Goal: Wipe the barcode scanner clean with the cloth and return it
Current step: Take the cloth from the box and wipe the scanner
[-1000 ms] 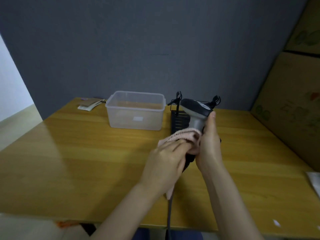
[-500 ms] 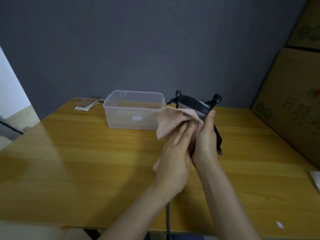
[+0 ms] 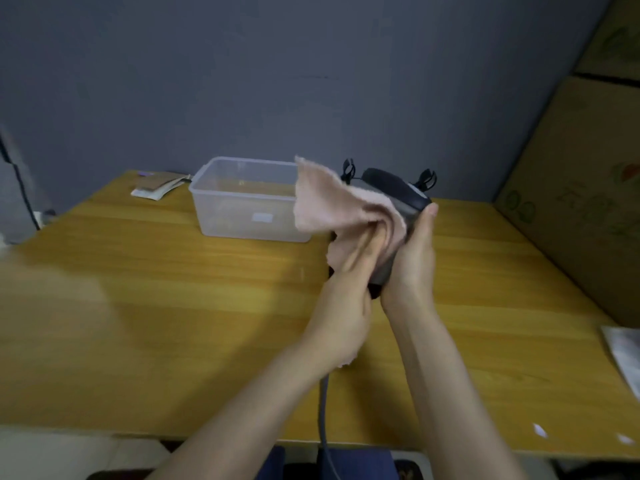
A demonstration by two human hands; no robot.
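The black and grey barcode scanner [image 3: 394, 188] is held upright above the wooden table [image 3: 173, 306], my right hand [image 3: 412, 258] wrapped round its handle from the right. My left hand [image 3: 349, 303] presses a pink cloth [image 3: 332, 206] against the scanner's left side, fingers pointing up along the handle. The cloth covers most of the scanner's body; a loose flap sticks up to the left. The scanner's grey cable [image 3: 323, 414] hangs down past the table's front edge. A black stand with cable loops [image 3: 427, 178] is mostly hidden behind the scanner.
A clear plastic box [image 3: 242, 206] stands just left of the scanner at the back of the table. Some papers [image 3: 156, 188] lie in the back left corner. Cardboard boxes [image 3: 588, 168] rise along the right side. A silvery packet [image 3: 623, 355] lies at the right edge.
My left hand has slid the cloth up from the lower handle to the scanner's head, and the cloth's flap has swung up and left. The right hand keeps its hold.
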